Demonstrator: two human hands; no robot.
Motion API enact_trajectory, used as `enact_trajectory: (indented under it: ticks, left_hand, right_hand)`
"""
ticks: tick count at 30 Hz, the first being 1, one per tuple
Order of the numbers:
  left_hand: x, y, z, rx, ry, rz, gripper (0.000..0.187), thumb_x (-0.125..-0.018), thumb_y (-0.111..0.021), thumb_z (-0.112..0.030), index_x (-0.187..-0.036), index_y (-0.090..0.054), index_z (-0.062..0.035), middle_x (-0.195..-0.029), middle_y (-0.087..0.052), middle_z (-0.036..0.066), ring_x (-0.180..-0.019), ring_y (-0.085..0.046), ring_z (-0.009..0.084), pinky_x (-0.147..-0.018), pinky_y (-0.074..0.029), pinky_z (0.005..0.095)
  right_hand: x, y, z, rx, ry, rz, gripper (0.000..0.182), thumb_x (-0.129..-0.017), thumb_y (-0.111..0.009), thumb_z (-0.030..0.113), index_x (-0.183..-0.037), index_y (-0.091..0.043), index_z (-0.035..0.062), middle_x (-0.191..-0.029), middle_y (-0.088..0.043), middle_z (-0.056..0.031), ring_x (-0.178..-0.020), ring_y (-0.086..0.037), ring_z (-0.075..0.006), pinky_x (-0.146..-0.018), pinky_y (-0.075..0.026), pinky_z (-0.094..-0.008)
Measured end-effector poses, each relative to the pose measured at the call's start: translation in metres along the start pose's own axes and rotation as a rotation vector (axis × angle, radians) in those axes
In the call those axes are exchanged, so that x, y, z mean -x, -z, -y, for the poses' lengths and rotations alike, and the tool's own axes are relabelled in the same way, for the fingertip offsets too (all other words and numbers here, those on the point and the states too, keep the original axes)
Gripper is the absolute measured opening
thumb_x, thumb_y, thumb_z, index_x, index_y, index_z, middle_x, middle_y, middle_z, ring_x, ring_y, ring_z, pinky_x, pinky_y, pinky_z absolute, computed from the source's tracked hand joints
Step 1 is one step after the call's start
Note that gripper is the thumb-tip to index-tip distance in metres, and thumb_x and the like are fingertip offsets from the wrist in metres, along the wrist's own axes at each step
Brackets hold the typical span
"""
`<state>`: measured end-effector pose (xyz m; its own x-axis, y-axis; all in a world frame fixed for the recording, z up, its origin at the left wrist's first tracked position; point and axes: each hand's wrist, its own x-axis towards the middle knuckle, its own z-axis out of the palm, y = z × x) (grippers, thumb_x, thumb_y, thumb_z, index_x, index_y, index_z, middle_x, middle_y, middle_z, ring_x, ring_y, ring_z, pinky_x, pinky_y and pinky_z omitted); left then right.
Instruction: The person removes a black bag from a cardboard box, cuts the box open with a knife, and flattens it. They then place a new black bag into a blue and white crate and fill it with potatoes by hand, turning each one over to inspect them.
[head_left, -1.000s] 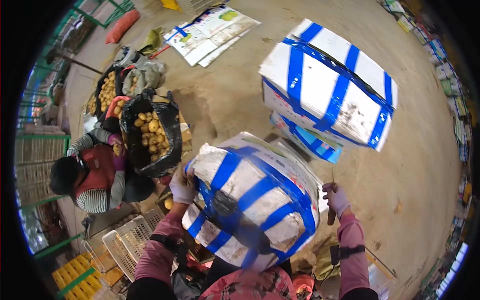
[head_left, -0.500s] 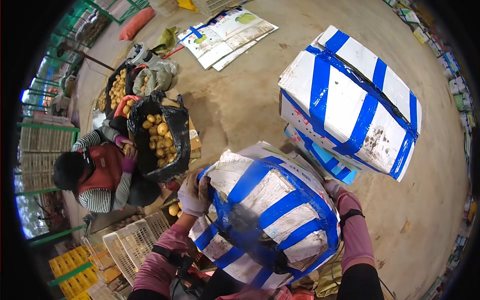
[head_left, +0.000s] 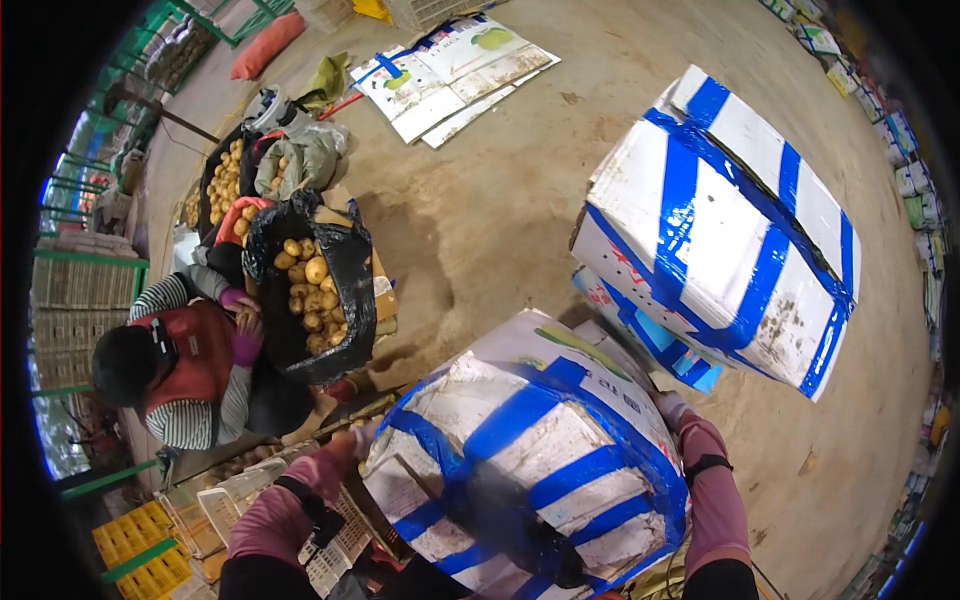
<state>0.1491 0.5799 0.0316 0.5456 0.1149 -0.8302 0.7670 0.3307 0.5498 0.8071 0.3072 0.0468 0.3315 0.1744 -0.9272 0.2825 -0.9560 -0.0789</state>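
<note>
Here's the taped box (head_left: 560, 440); left hand (head_left: 362, 438) and right hand (head_left: 673, 407) flank it.

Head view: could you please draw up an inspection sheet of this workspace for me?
Surface: brown floor, stained in places.
Job's things: blue-taped white box between the hands, soiled on top.
Clutter: flattened cartons lying on the floor; pale crate beside the left forearm.
Grippers: left hand at the box's left side, right hand at its right; fingers mostly hidden.
Cables: nothing seen clearly.
Surroundings: second taped box ahead to the right; potatoes in a black liner ahead to the left, a person beside them.
</note>
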Motion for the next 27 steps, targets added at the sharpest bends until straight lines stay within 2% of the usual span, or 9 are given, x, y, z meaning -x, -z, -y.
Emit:
enact_trajectory:
  ticks: [1,3,5,10,13,15,22,27]
  left_hand:
    - [0.013,-0.014,-0.016,0.145,0.081,0.049,0.041,-0.104,-0.046,-0.029,-0.136,-0.053,-0.0048,-0.129,-0.059,0.009,-0.117,-0.057,0.0215,-0.108,-0.041,0.0311]
    - [0.018,-0.027,-0.020,0.250,0.143,0.109,0.042,-0.103,-0.045,-0.031,-0.136,-0.052,-0.0052,-0.129,-0.059,0.009,-0.117,-0.057,0.0219,-0.107,-0.041,0.0320]
    - [0.021,-0.034,-0.021,0.297,0.162,0.138,0.044,-0.103,-0.044,-0.033,-0.137,-0.052,-0.0056,-0.129,-0.059,0.009,-0.117,-0.057,0.0223,-0.107,-0.042,0.0329]
    - [0.026,-0.036,-0.044,0.336,0.161,0.157,0.047,-0.103,-0.042,-0.037,-0.138,-0.050,-0.0066,-0.129,-0.059,0.009,-0.117,-0.057,0.0234,-0.106,-0.042,0.0352]
    - [0.035,-0.034,-0.062,0.346,0.145,0.141,0.050,-0.102,-0.041,-0.040,-0.139,-0.049,-0.0072,-0.129,-0.059,0.009,-0.117,-0.057,0.0240,-0.106,-0.042,0.0366]
    - [0.038,-0.032,-0.074,0.352,0.131,0.134,0.051,-0.102,-0.040,-0.041,-0.139,-0.049,-0.0075,-0.129,-0.058,0.009,-0.117,-0.057,0.0244,-0.105,-0.043,0.0375]
    - [0.062,-0.046,-0.077,0.406,0.089,0.118,0.056,-0.101,-0.037,-0.048,-0.141,-0.047,-0.0089,-0.129,-0.058,0.009,-0.117,-0.057,0.0259,-0.104,-0.043,0.0407]
    - [0.083,-0.086,-0.051,0.510,0.049,0.108,0.060,-0.100,-0.035,-0.052,-0.142,-0.045,-0.0099,-0.129,-0.058,0.009,-0.117,-0.057,0.0270,-0.103,-0.044,0.0430]
  right_hand:
    - [0.000,-0.001,-0.001,-0.087,-0.036,0.021,0.067,-0.098,-0.041,0.056,-0.126,-0.063,0.0001,-0.128,-0.061,-0.0270,-0.123,-0.057,-0.0401,-0.102,-0.042,-0.0409]
    - [0.008,0.005,0.005,0.024,0.003,-0.043,0.065,-0.099,-0.041,0.054,-0.122,-0.066,-0.0009,-0.124,-0.062,-0.0290,-0.120,-0.058,-0.0410,-0.100,-0.044,-0.0412]
    - [0.015,0.005,0.006,0.137,0.041,-0.070,0.064,-0.099,-0.041,0.054,-0.120,-0.067,-0.0013,-0.122,-0.063,-0.0289,-0.119,-0.059,-0.0410,-0.100,-0.044,-0.0415]
    - [0.068,-0.005,0.001,0.143,0.114,-0.294,0.059,-0.096,-0.040,0.044,-0.106,-0.069,-0.0058,-0.111,-0.065,-0.0323,-0.110,-0.060,-0.0470,-0.095,-0.046,-0.0454]
    - [0.119,-0.007,0.001,0.063,0.089,-0.359,0.058,-0.094,-0.043,0.045,-0.108,-0.069,-0.0049,-0.109,-0.063,-0.0347,-0.109,-0.061,-0.0476,-0.094,-0.047,-0.0456]
    - [0.144,-0.010,0.002,0.050,0.021,-0.407,0.058,-0.092,-0.042,0.049,-0.107,-0.071,0.0001,-0.111,-0.065,-0.0308,-0.110,-0.061,-0.0451,-0.098,-0.046,-0.0456]
    - [0.157,-0.026,-0.042,-0.066,0.019,-0.445,0.054,-0.091,-0.046,0.044,-0.107,-0.070,-0.0013,-0.107,-0.065,-0.0312,-0.106,-0.063,-0.0455,-0.093,-0.048,-0.0466]
    - [0.164,-0.041,-0.077,-0.053,0.069,-0.457,0.054,-0.091,-0.047,0.044,-0.109,-0.069,-0.0016,-0.110,-0.064,-0.0320,-0.108,-0.061,-0.0466,-0.093,-0.048,-0.0472]
